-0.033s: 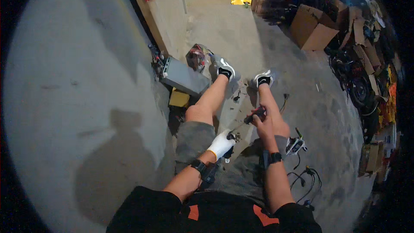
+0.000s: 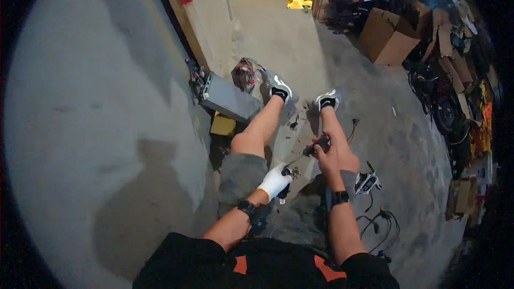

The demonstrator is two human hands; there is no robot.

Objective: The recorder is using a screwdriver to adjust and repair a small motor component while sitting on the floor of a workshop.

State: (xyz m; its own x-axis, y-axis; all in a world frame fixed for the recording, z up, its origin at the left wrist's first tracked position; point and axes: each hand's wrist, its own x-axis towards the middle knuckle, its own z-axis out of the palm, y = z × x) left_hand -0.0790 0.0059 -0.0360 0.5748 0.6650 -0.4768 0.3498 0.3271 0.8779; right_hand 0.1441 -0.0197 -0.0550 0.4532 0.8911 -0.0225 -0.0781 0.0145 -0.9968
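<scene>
My left hand [image 2: 274, 182], in a white glove, is closed around a small dark part [image 2: 287, 171] in front of my lap. Most of that part is hidden by the glove, so I cannot make out its kind. Bare and closed, my right hand [image 2: 328, 160] grips the dark, red-marked handle of a screwdriver [image 2: 317, 145]. Its thin shaft slants down and left, with the tip at or against the dark part. Small dark bits [image 2: 295, 172] lie on the floor just beyond my gloved hand.
A grey metal case [image 2: 230, 98] and a yellowish box [image 2: 223, 124] stand by the left wall. Beside my left shoe is a bag [image 2: 245, 74] of parts. Black cables [image 2: 381, 225] and a white device [image 2: 367, 183] lie at right. Cardboard boxes [image 2: 388, 37] are piled further off.
</scene>
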